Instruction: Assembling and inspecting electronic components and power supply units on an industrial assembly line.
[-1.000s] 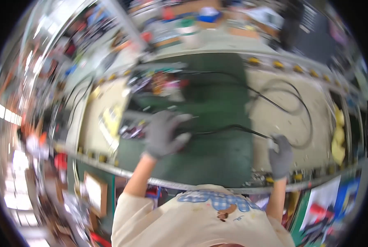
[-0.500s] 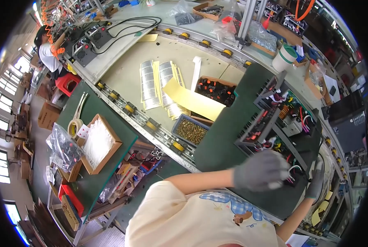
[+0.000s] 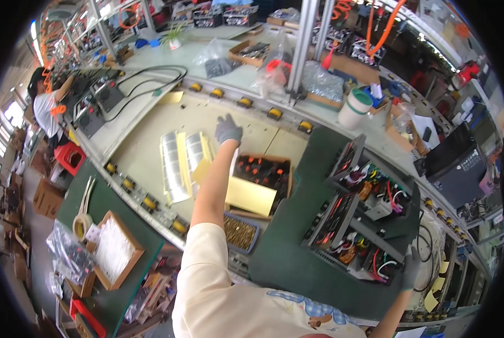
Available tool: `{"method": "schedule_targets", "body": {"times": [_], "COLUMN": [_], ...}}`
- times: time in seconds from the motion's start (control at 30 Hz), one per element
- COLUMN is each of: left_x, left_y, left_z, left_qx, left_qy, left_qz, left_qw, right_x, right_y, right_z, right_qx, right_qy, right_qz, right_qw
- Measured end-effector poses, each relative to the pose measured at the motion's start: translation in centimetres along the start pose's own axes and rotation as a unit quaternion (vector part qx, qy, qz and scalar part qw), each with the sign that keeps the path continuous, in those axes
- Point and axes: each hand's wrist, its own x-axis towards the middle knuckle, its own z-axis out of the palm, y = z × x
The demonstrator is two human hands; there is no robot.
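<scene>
"Left hand has swung off the lower open unit since half a second ago and now reaches far out over the pale bench; the right hand stays beside that unit."

"How do they look?"

"Nearest us, the gloved right one is at the unit's right edge, though I can't tell whether its fingers grip anything. The left one is bare of any load, fingers spread."

"And the units?"

"Both on the green mat, wiring exposed, the upper unit just beyond the lower. A dark cable loops off to the right."

"Anything in the way?"

"Left of the mat there's a tray of brass-coloured pieces, then a carton of black and orange parts. Yellow paper lies across the carton's near side. The left forearm covers part of the silvery label sheets."

"Farther out?"

"Yellow rollers along the rail, a white tub with a green lid, an upright metal post. Well away on the left, a co-worker stands near a red stool."
</scene>
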Motion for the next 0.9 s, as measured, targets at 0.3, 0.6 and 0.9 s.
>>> {"method": "schedule_targets", "body": {"times": [0.3,0.6,0.9], "left_x": [2.2,-19.5,-31.2], "left_y": [4.4,22.6,32.2], "left_z": [0.4,-15.0,-14.2], "left_qx": [-0.267,-0.536,-0.502], "left_qy": [-0.059,-0.461,-0.577], "left_qz": [0.219,0.461,0.491], "left_qw": [0.937,0.536,0.418], "right_x": [-0.7,1.1,3.9], "right_y": [0.8,-10.3,-16.2], "right_z": [3.1,1.9,0.6], "right_qx": [0.058,0.136,0.252], "right_qy": [0.087,0.043,-0.036], "right_qz": [-0.088,-0.315,-0.385], "right_qw": [0.991,0.938,0.887]}}
